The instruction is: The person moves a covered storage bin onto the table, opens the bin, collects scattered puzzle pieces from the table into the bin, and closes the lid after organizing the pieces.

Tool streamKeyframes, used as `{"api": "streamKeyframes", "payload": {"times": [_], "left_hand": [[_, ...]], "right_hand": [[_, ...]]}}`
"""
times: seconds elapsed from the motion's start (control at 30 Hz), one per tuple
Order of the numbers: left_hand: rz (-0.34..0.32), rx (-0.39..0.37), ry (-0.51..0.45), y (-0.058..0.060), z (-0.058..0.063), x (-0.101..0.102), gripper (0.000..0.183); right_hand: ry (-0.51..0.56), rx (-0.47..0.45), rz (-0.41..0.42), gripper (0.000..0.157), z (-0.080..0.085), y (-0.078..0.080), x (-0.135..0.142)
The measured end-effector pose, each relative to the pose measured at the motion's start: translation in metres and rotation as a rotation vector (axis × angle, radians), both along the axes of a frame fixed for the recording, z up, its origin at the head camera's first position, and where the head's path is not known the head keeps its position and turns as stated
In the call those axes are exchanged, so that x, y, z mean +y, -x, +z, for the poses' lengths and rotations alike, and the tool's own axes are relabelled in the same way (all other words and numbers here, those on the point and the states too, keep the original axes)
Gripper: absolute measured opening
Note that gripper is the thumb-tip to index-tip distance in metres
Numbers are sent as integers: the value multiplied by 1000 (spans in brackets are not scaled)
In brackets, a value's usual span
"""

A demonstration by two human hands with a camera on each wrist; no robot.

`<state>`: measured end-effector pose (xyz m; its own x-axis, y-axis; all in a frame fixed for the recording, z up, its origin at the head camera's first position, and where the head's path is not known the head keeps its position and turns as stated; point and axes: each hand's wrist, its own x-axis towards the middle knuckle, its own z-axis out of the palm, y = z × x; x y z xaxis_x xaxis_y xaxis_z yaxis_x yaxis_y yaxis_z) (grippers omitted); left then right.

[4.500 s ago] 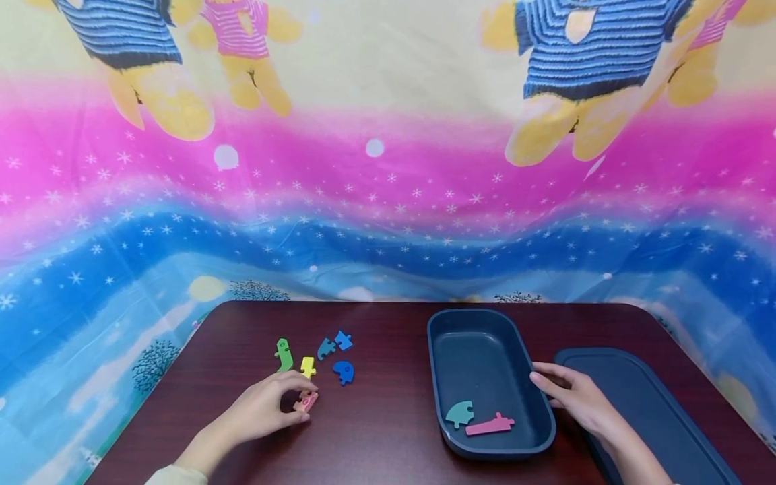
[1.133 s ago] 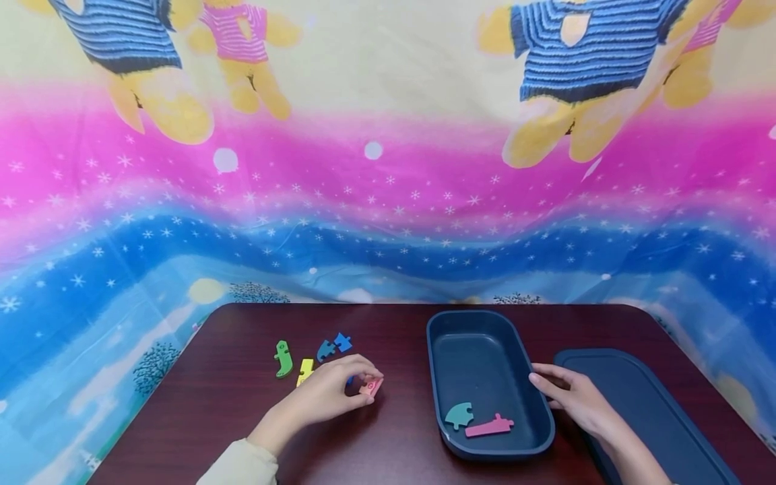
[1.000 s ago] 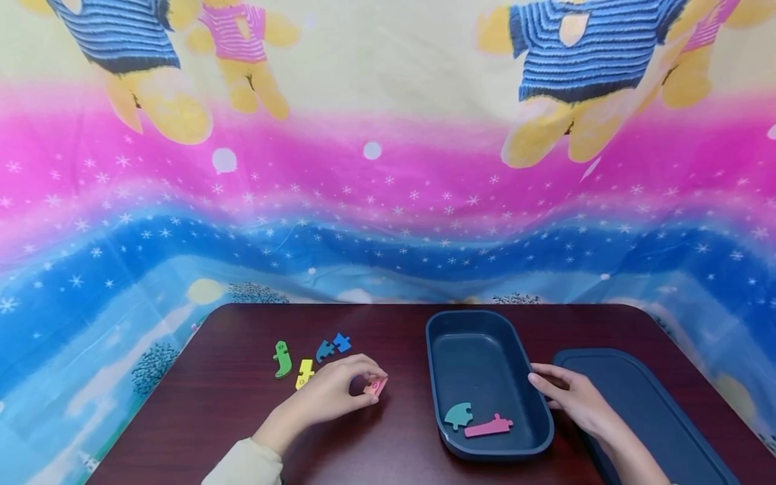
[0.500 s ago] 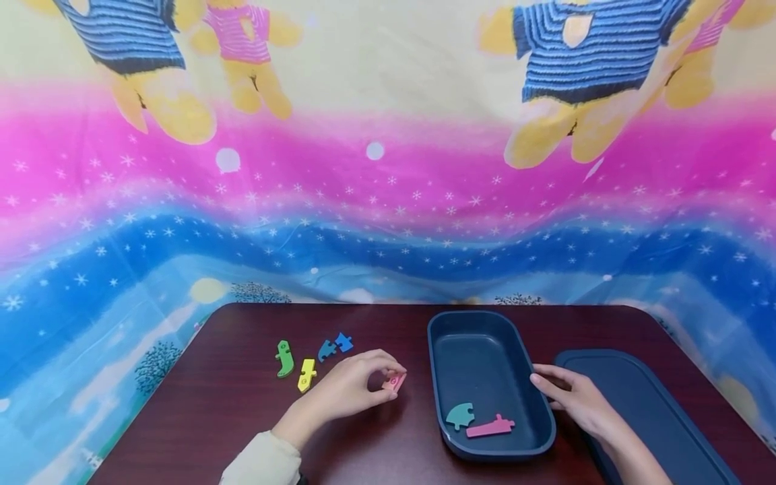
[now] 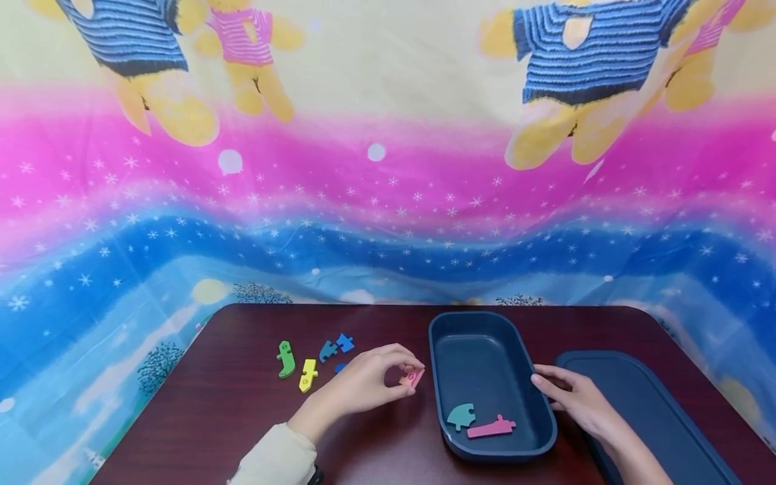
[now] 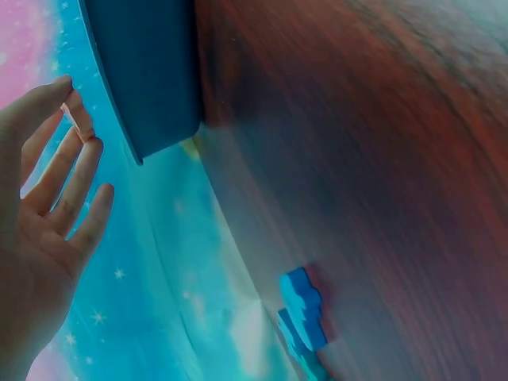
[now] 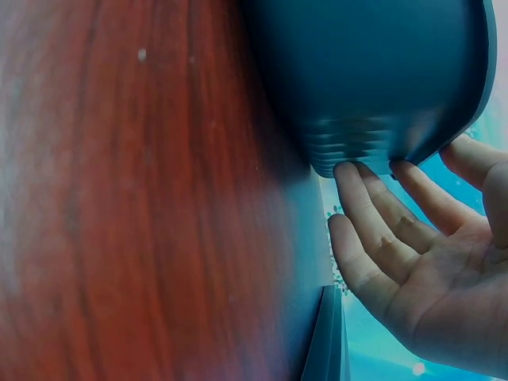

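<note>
My left hand (image 5: 364,380) pinches a small pink puzzle piece (image 5: 413,377) between thumb and fingertips, just left of a dark blue plastic box (image 5: 438,397). In the left wrist view the piece (image 6: 78,119) sits at the fingertips near the box wall. Inside the box lie a teal puzzle piece (image 5: 462,416) and a long pink one (image 5: 492,427). My right hand (image 5: 572,394) touches the box's right side; its fingers (image 7: 373,214) lie fairly straight against the outer wall, with the thumb at the rim.
Left on the dark wooden table (image 5: 200,417) lie a green piece (image 5: 286,360), a yellow piece (image 5: 308,374) and blue pieces (image 5: 344,343), one partly behind my left hand. A dark blue lid (image 5: 642,397) lies right of the box. A printed cloth (image 5: 388,202) hangs behind.
My left hand has picked up the small pink piece from the loose pieces and carried it right, close to the box. The right hand and the box stay where they were.
</note>
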<state>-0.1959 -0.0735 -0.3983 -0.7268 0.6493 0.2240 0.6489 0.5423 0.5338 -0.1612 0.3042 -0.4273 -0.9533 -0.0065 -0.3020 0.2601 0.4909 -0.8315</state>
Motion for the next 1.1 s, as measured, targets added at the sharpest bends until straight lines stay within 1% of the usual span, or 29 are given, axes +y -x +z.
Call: {"api": "streamKeyframes", "payload": {"times": [0.17,0.4,0.67,0.87,1.1], "left_hand": [[-20,10,0,1,3,9,33],[-62,20,-5,4,2,21,31],[-90,16,-24,5,3,32,29],[-116,33,-21,9,1,41,30],[-114,15,-33,15,-2,52,30]], "right_hand": [[5,-2,-3,74,0,0,0],[11,-4,-9,74,-1,-1,0],[1,5,-3,74,0,0,-1],[-5,2,-3,75,1,1,-2],[-4,-4,-4,75,0,0,0]]}}
